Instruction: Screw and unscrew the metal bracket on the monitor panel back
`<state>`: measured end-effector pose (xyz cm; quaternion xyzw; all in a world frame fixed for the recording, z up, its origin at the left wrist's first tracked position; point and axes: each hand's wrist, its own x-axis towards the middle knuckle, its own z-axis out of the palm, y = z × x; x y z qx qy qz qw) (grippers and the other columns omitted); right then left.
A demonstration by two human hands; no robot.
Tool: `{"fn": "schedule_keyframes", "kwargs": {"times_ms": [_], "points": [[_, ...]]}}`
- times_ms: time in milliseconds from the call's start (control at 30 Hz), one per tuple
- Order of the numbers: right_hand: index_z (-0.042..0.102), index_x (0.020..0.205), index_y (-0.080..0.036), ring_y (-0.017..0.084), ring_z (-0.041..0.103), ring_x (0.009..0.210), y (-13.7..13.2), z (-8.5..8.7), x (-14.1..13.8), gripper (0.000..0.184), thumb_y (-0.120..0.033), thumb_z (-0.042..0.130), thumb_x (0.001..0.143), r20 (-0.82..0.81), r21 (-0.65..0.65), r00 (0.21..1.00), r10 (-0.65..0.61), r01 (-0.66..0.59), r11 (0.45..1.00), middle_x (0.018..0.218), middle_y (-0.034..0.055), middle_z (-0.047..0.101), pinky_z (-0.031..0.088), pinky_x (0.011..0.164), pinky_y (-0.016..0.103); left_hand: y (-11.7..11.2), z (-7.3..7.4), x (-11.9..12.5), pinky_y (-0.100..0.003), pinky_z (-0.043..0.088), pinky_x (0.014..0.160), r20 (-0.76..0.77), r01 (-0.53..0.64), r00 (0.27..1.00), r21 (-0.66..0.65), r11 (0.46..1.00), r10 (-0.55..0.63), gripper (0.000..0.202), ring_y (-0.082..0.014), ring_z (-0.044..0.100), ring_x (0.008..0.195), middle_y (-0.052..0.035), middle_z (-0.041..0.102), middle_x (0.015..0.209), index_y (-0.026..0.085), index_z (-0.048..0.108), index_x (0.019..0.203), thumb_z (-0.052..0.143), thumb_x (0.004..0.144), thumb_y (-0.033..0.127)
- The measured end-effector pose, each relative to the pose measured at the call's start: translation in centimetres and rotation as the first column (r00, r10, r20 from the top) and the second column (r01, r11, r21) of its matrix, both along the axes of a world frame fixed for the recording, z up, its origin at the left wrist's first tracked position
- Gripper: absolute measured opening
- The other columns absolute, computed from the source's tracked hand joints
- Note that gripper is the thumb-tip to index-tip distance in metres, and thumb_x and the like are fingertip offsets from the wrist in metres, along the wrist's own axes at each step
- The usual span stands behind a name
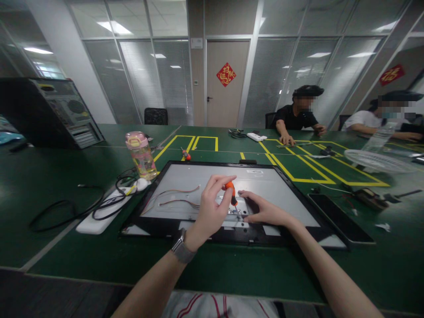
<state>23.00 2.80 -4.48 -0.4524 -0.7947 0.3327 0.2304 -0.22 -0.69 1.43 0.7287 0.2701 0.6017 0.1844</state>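
"Pale, red-striped shirt (205, 305) and two bare forearms (154, 282), closest to the camera. Beyond those, largest first?"

"One green worktop (99, 260). Front and centre on it, one large flat panel (285, 194), grey face up, black-edged, under both hands. Far left, one computer tower (76, 110). Just right of the panel, one dark slab (341, 216); to its left, one white power strip (99, 220) and one pink-topped bottle (141, 157)."

"And the hands?"

"Left hand (212, 206), closed around one orange-and-black screwdriver (231, 189), pointed down at one silver bracket (243, 205) near the panel's close edge. Right hand (266, 210) open, fingers spread, resting just beside the tip."

"Anything smaller?"

"Two thin wires (175, 191), loose-ended, across the panel's left half."

"Step in hand?"

"Probably working a screw at the bracket. Loosening or tightening: impossible to tell. Screw itself: too small to make out."

"Called for next?"

"Likely an upright shaft, steady downward pressure and a firmly braced bracket."
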Motion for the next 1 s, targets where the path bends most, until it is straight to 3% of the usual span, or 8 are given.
{"fn": "schedule_keyframes", "kwargs": {"times_ms": [100, 233, 433, 633, 867, 1000], "points": [[0.047, 0.136, -0.021, 0.033, 0.036, 0.140, 0.03, 0.01, -0.01, 0.079, -0.046, 0.079, 0.069, -0.007, 0.009, 1.000, 0.013, -0.013, 1.000, 0.152, 0.0144, 0.040, 0.024, 0.119, 0.053, 0.03, -0.11, 0.03, -0.032, 0.048, 0.087, -0.012, 0.030, 0.999, -0.009, 1.000, -0.030, 0.028, -0.0168, 0.058, 0.098, -0.0052, 0.058, 0.104, 0.024, 0.067, 0.116, 0.053, 0.093, 0.015], [0.047, 0.137, -0.022, 0.033, 0.036, 0.140, -0.01, 0.15, 0.00, 0.080, -0.047, 0.079, 0.068, -0.006, 0.011, 1.000, 0.011, -0.011, 1.000, 0.151, 0.0128, 0.041, 0.025, 0.119, 0.052, 0.12, -0.10, 0.14, -0.030, 0.049, 0.080, 0.013, 0.005, 1.000, -0.018, 1.000, -0.005, 0.021, -0.0149, 0.057, 0.086, -0.0027, 0.054, 0.093, 0.024, 0.071, 0.108, 0.063, 0.089, 0.021], [0.049, 0.135, -0.020, 0.034, 0.037, 0.140, 0.03, 0.04, -0.04, 0.079, -0.047, 0.080, 0.067, -0.007, -0.003, 1.000, -0.001, 0.001, 1.000, 0.151, 0.0141, 0.041, 0.024, 0.119, 0.053, 0.08, -0.11, -0.01, -0.032, 0.048, 0.087, 0.043, 0.108, 0.994, -0.077, 0.991, -0.105, 0.030, -0.0177, 0.060, 0.098, -0.0063, 0.063, 0.104, 0.023, 0.065, 0.118, 0.046, 0.097, 0.015], [0.048, 0.135, -0.022, 0.034, 0.038, 0.139, 0.05, -0.04, -0.03, 0.080, -0.047, 0.080, 0.067, -0.008, 0.009, 1.000, 0.001, -0.001, 1.000, 0.150, 0.0135, 0.042, 0.026, 0.118, 0.053, 0.13, -0.35, 0.17, -0.028, 0.049, 0.080, 0.033, 0.024, 0.999, -0.064, 0.998, -0.022, 0.021, -0.0143, 0.057, 0.086, -0.0030, 0.055, 0.096, 0.025, 0.070, 0.108, 0.062, 0.090, 0.021], [0.049, 0.134, -0.022, 0.033, 0.038, 0.139, -0.05, 0.18, -0.04, 0.078, -0.047, 0.080, 0.067, -0.005, 0.003, 1.000, 0.000, 0.000, 1.000, 0.151, 0.0134, 0.041, 0.026, 0.119, 0.051, 0.25, -0.29, -0.05, -0.033, 0.048, 0.088, 0.061, 0.107, 0.993, -0.110, 0.988, -0.100, 0.030, -0.0176, 0.060, 0.098, -0.0061, 0.062, 0.104, 0.023, 0.066, 0.116, 0.044, 0.097, 0.016], [0.048, 0.135, -0.022, 0.032, 0.037, 0.140, 0.06, 0.00, -0.02, 0.079, -0.048, 0.080, 0.068, 0.001, 0.007, 1.000, 0.003, -0.003, 1.000, 0.150, 0.0133, 0.042, 0.025, 0.119, 0.052, 0.32, -0.39, 0.12, -0.030, 0.049, 0.084, 0.069, 0.034, 0.997, -0.079, 0.996, -0.029, 0.022, -0.0167, 0.059, 0.094, -0.0046, 0.058, 0.099, 0.025, 0.071, 0.109, 0.056, 0.093, 0.022]]}}
